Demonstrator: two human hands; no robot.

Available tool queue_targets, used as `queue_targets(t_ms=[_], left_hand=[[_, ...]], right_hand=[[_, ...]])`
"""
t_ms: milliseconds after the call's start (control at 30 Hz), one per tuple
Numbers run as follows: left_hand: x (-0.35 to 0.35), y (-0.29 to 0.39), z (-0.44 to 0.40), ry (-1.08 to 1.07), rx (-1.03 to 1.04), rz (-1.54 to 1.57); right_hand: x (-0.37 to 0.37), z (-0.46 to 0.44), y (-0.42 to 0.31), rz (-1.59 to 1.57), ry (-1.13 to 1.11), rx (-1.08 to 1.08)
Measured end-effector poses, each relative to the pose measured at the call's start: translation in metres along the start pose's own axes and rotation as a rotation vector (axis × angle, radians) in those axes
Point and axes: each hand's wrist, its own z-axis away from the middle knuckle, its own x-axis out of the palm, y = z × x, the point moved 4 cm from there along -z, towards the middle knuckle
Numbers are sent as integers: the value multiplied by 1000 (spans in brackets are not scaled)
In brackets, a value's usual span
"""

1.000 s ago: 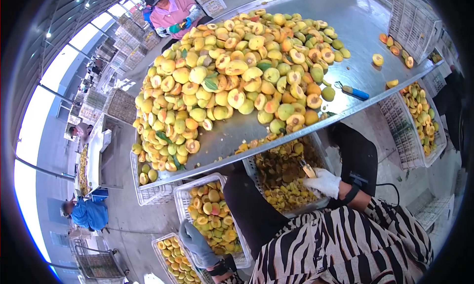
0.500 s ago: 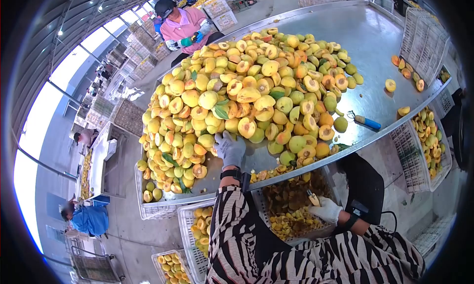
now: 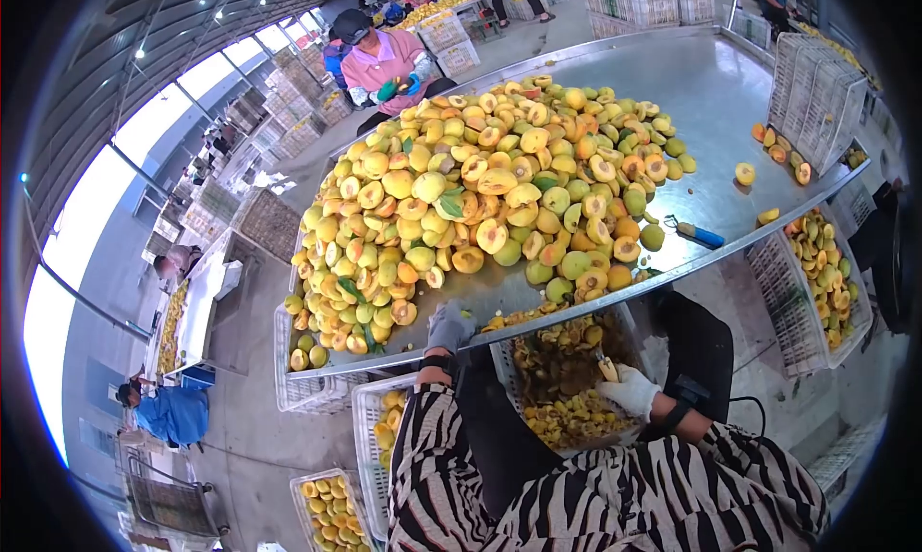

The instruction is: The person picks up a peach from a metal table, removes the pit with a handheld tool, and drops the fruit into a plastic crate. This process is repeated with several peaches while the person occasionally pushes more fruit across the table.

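My left hand (image 3: 449, 327), in a grey glove, is at the near edge of the metal table (image 3: 538, 307). Its fingers are closed, and a bit of yellow-green peach (image 3: 467, 313) shows at the fingertips; most of it is hidden. Down over the crate of scraps (image 3: 574, 423), my right hand (image 3: 631, 393) in a white glove grips a pitting knife (image 3: 608, 369) with a pale handle. Beyond my left hand rises a big pile of yellow peaches (image 3: 480, 182), many halved, with a few leaves among them.
A blue-handled tool (image 3: 699, 234) lies on the table to the right. A crate (image 3: 814, 101) stands at the far right corner beside loose peach halves. Crates of peaches stand below (image 3: 812, 288) right and left (image 3: 331, 514). A co-worker (image 3: 389, 67) works across the table.
My left hand has drawn back from the pile to the table's near edge, its fingers now closed. My right hand stays over the crate with the knife. The view has shifted slightly.
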Motion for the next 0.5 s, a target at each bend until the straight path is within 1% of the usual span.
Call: queue_targets(t_ms=[33, 100, 133, 200, 233, 267, 300, 333, 367, 400, 433, 500], left_hand=[[0, -3, 1, 5, 1, 9], [-8, -4, 4, -110, -102, 142], [-10, -2, 10, -112, -96, 151], [-8, 3, 26, -161, -170, 1382], [-2, 7, 38, -173, -178, 1387], [-3, 22, 52, -105, 80, 1450], [-6, 38, 69, -30, 342, 1498], [-8, 51, 85, -37, 336, 1506], [-6, 65, 104, -214, 123, 1909], [-2, 79, 124, -406, -133, 2290], [-1, 89, 139, -481, -184, 2273], [7, 98, 157, -496, -249, 2296]], right_hand=[[-1, 4, 0, 9, 4, -4], [-2, 9, -3, 144, 29, -67], [-4, 14, -4, 150, 38, -67], [-8, 29, -24, 331, 126, -249], [-11, 36, -29, 372, 135, -250], [-9, 45, -41, 387, 96, -228], [-7, 45, -46, 480, 102, -266], [-3, 44, -49, 572, 108, -304], [1, 44, -51, 575, 110, -290], [9, 47, -58, 666, 141, -451], [18, 51, -66, 758, 170, -615], [32, 57, -80, 777, 133, -579]])
